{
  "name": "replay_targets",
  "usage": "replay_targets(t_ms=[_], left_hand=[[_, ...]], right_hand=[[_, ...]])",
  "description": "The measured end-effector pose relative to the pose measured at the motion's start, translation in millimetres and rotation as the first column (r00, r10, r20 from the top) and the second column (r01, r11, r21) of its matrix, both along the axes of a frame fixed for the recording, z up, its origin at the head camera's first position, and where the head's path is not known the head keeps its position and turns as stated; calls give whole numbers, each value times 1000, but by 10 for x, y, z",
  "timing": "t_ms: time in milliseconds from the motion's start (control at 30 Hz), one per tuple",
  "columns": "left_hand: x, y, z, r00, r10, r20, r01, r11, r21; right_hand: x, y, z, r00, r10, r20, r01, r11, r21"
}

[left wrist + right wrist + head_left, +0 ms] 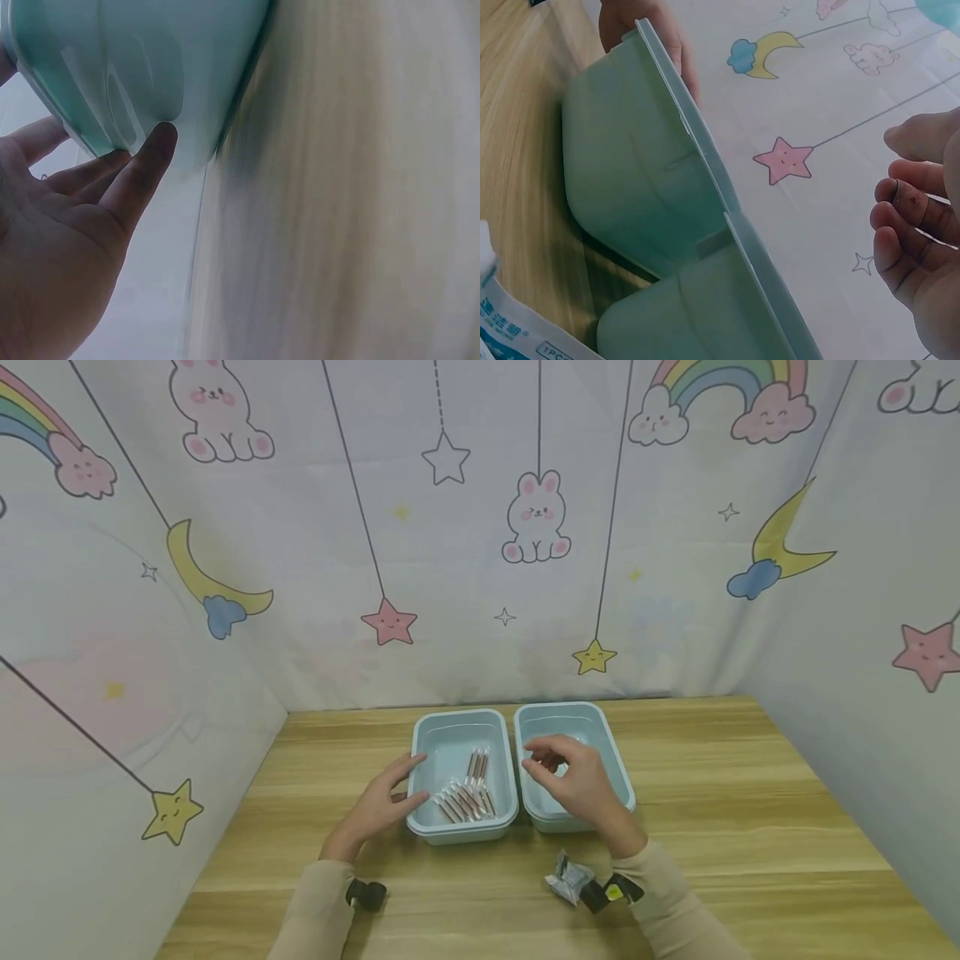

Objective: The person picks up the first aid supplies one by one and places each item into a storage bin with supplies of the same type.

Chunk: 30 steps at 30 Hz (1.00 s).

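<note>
My left hand (pixel 381 806) is at the left side of the left light-blue plastic bin (pixel 512 777). Its thumb and index finger reach onto the rim, while other straight fingers touch the outer wall (pixel 202 82) in the left wrist view. Several thin brown sticks with white ends (pixel 465 800) lie in that bin, some fanned out near its front. Over the right light-blue bin (pixel 618 768) hovers my right hand (pixel 579 779), fingers loosely bent. A gap shows between its thumb and fingertips (pixel 885 240), with nothing held. The hand hides part of that bin's inside.
A crumpled silvery packet (pixel 568 878) lies on the wooden table (pixel 712 793) in front of the right bin; blue print shows on a packet (pixel 517 330) in the right wrist view. Both bins stand side by side. Patterned cloth walls (pixel 465 568) enclose the table's back and sides.
</note>
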State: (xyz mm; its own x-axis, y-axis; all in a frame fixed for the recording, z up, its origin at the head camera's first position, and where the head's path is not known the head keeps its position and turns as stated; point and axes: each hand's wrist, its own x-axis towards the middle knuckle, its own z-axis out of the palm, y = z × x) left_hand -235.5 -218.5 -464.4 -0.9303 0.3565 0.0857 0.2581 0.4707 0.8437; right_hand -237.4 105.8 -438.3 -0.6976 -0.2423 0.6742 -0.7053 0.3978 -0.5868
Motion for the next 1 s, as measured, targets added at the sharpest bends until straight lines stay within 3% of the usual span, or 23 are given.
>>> replay_targets(t_ms=[233,367,567,833,1000], left_hand=[[-160,-77,-292,1000,16,-9,-16,1000,15],[-189,-101,-363,1000,15,-15,-14,1000,22],[-174,-90,-370,999,30,-14,-30,1000,-3],[-70,-15,-196,1000,18,-5,-17,1000,7],[-131,-42,-295,1000,22,-20,-22,1000,6]], right_hand=[[-4,19,-2,1000,-21,-19,20,1000,-15],[-10,65,7,999,-33,-18,32,999,-19],[-66,176,-16,998,-53,-45,53,999,-15],[-117,289,-21,996,-65,-60,65,998,-12],[-140,364,-9,992,-110,-59,110,994,-1]])
